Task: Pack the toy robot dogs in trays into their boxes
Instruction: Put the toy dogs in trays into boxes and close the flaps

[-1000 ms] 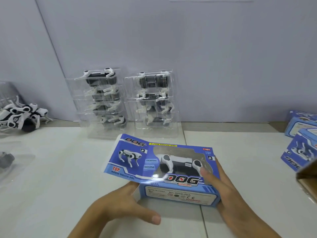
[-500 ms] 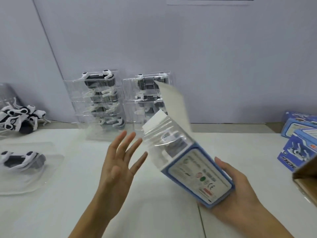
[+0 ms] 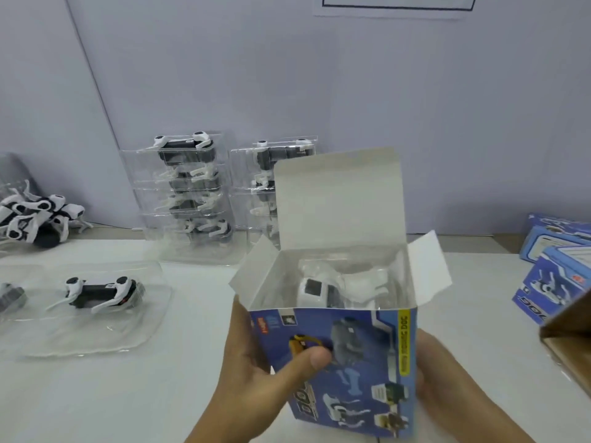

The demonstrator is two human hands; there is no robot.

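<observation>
A blue toy box (image 3: 361, 366) stands upright in front of me with its top flaps open. Inside it sits a white robot dog in a clear tray (image 3: 339, 287). My left hand (image 3: 262, 369) grips the box's left side, thumb across the printed front. My right hand (image 3: 447, 378) holds the right side, mostly behind the box. Another robot dog in a clear tray (image 3: 99, 290) lies flat on the white table (image 3: 144, 394) to the left. Two stacks of trayed dogs (image 3: 188, 193) stand against the back wall.
Loose robot dogs (image 3: 35, 219) are piled at the far left. Closed blue boxes (image 3: 556, 260) sit at the right edge, beside a brown cardboard carton corner (image 3: 572, 327). A further tray (image 3: 9, 295) is cut off at the left edge.
The box went from lying flat to tilted, and now stands upright with its open end up. My left hand let go, opened, then took the left side again.
</observation>
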